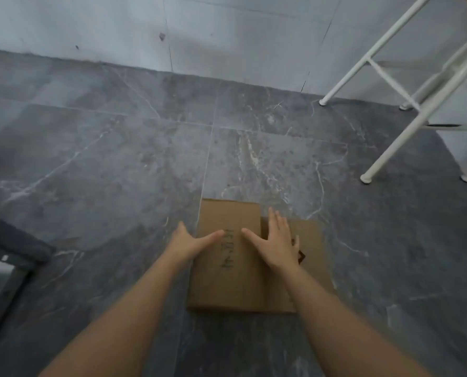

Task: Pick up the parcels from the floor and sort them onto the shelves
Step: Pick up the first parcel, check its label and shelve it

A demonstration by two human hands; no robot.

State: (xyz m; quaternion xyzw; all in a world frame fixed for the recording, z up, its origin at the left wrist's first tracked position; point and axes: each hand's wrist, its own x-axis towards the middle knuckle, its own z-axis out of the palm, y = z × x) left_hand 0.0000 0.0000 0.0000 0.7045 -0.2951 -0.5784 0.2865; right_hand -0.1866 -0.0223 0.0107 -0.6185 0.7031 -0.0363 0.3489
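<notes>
Low in the middle of the frame, two bare arms reach forward and down. The left hand (190,242) is spread wide, its thumb lying on top of the brown box near the left edge, and it holds nothing. The right hand (277,240) is also spread wide and flat, on or just over the top, near the step where a second box shows. It holds nothing too.

The top cardboard box (227,257) has dark writing on it. It seems to lie partly on a lower cardboard box (312,257) that sticks out to the right. Both are on the grey stone floor (104,172), just below the middle of the frame.

The step in hand looks like getting hold of the top box. To do it well, the hands should slide to the two side edges, curl the fingers under, and squeeze evenly. The box should come up flat, so it does not tip or drag the lower one.

Farther off, in the upper right of the frame, stand the white legs of a metal shelf rack (406,85). That is likely where the box should go.
</notes>
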